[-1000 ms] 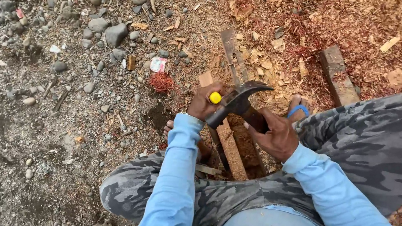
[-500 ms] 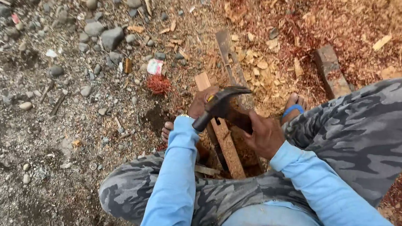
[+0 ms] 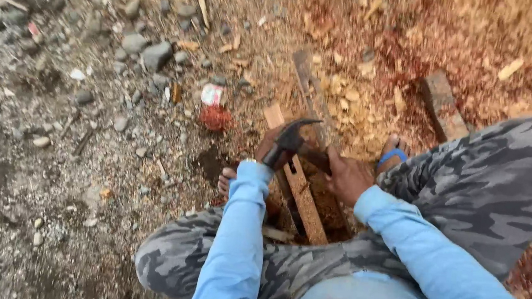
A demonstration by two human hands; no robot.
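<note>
Hammer (image 3: pixel 289 142) clenched in left hand (image 3: pixel 271 147), head above wooden strip (image 3: pixel 303 198); right hand (image 3: pixel 346 180) grasps the strip.

sleeves (image 3: pixel 237 244): light blue
trousers (image 3: pixel 489 190): grey camouflage
hammer (image 3: pixel 288 138): dark
wood strip (image 3: pixel 303 198): reddish brown
sandal strap (image 3: pixel 393 154): blue

The hammer (image 3: pixel 288 140) has a dark, dull metal head, and the slat (image 3: pixel 303 198) beneath it is rough, reddish-brown wood with a dry, unfinished face. To the right and far side the ground (image 3: pixel 421 28) is covered in coarse orange wood chips, while to the left lie matt grey stones (image 3: pixel 155 54) and gritty gravel. The near sleeves (image 3: pixel 234 244) are smooth light-blue cloth, and the trousers (image 3: pixel 489 190) are soft grey camouflage fabric.
</note>
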